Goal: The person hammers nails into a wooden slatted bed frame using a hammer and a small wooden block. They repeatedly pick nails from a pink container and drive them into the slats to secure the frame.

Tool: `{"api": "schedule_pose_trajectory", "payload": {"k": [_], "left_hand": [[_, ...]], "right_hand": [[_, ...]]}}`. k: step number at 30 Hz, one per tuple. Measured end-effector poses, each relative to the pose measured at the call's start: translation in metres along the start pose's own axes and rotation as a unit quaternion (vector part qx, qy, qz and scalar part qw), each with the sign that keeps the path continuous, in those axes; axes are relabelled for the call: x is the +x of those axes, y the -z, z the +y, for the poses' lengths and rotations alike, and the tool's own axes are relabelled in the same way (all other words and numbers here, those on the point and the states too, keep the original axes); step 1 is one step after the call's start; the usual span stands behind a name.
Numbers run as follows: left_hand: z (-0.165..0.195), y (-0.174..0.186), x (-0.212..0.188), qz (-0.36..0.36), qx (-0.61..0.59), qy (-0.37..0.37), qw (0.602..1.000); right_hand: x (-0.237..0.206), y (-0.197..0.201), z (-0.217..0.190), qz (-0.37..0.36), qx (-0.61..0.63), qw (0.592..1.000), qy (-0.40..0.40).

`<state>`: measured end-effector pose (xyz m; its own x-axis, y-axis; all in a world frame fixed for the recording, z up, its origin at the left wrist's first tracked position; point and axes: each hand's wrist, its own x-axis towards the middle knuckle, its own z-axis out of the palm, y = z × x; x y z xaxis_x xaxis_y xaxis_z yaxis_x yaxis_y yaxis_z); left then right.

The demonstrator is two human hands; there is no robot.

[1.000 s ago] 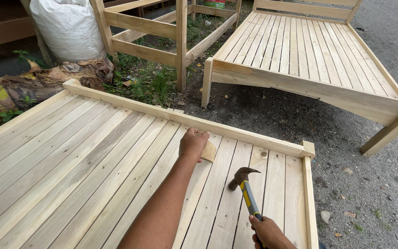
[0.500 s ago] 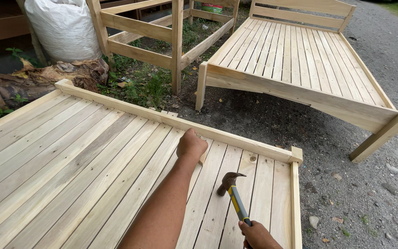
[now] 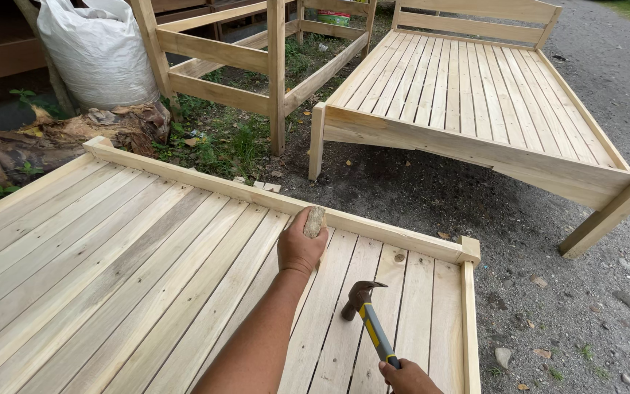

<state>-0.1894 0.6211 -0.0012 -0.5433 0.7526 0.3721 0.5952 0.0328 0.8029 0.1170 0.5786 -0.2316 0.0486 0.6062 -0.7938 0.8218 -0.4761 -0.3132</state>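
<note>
My left hand (image 3: pixel 300 246) is closed around a small block of wood (image 3: pixel 315 220), held upright against the inner side of the wooden rail (image 3: pixel 205 184) of a slatted bed frame (image 3: pixel 111 270). My right hand (image 3: pixel 406 377), at the bottom edge of the view, grips the yellow and black handle of a claw hammer (image 3: pixel 364 315). The hammer's head hangs just above the slats, to the right of my left hand and a little nearer to me.
A second slatted bed frame (image 3: pixel 475 95) stands on legs on the gravel beyond. An open wooden frame (image 3: pixel 257 58) and a white sack (image 3: pixel 96 51) stand at the back left over grass. Gravel ground (image 3: pixel 570 314) lies to the right.
The view shifted, moving the frame's corner right. The wood block in my left hand now stands upright against the rail. The hammer stays raised beside it.
</note>
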Motion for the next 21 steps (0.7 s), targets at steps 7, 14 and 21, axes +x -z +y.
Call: {"api": "schedule_pose_trajectory", "payload": {"k": [7, 14, 21], "left_hand": [[0.001, -0.009, 0.004, -0.114, -0.045, 0.033, 0.992], [0.011, 0.015, -0.001, -0.120, -0.037, 0.062, 0.990], [0.017, 0.036, 0.001, -0.130, -0.029, 0.058, 0.989]], "right_hand": [[0.018, -0.003, 0.013, 0.014, -0.001, 1.000, -0.016], [0.029, -0.003, 0.019, 0.027, 0.001, 1.000, -0.002], [0.031, -0.003, 0.018, 0.038, -0.006, 0.999, -0.002]]}}
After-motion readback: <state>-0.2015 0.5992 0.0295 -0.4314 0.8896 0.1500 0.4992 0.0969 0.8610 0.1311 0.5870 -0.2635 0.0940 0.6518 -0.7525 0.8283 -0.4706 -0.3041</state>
